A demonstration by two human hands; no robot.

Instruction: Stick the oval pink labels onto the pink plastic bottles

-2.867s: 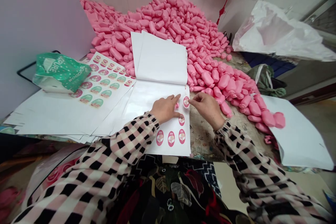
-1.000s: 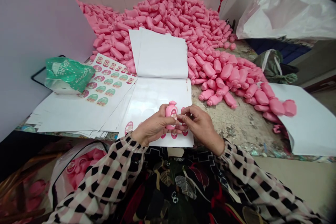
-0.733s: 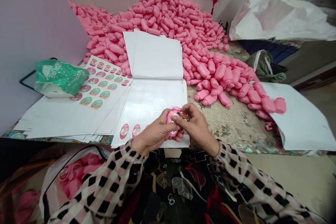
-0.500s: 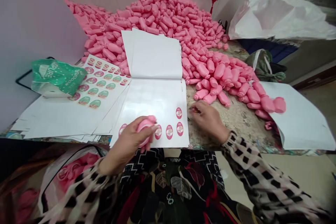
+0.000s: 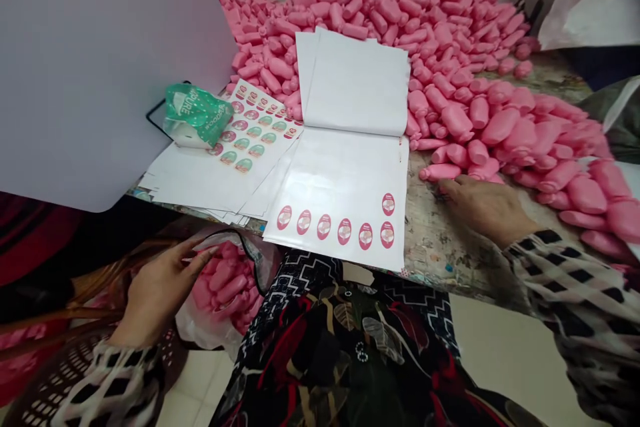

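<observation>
My left hand (image 5: 160,283) hangs below the table edge with fingers stretched out and nothing in them, right at the mouth of a clear plastic bag (image 5: 200,323) that holds labelled pink bottles (image 5: 225,280). Over on the table top, my right hand (image 5: 480,203) lies with fingers extended, its tips touching a loose pink bottle (image 5: 443,171) at the edge of the big pink bottle pile (image 5: 425,13). Between the hands lies an open white sticker sheet (image 5: 345,173) with a row of pink oval stickers (image 5: 345,231) along its near edge.
More sticker sheets (image 5: 250,127) are fanned out at the left under a green packet (image 5: 195,113). A white board (image 5: 100,47) stands at the far left. A woven basket (image 5: 50,373) sits low at the left. The table edge (image 5: 440,277) runs in front of my patterned lap.
My left hand carried the labelled bottle down off the table to the bag and let it go. My right hand moved right to the bottle pile. The view swung left and down.
</observation>
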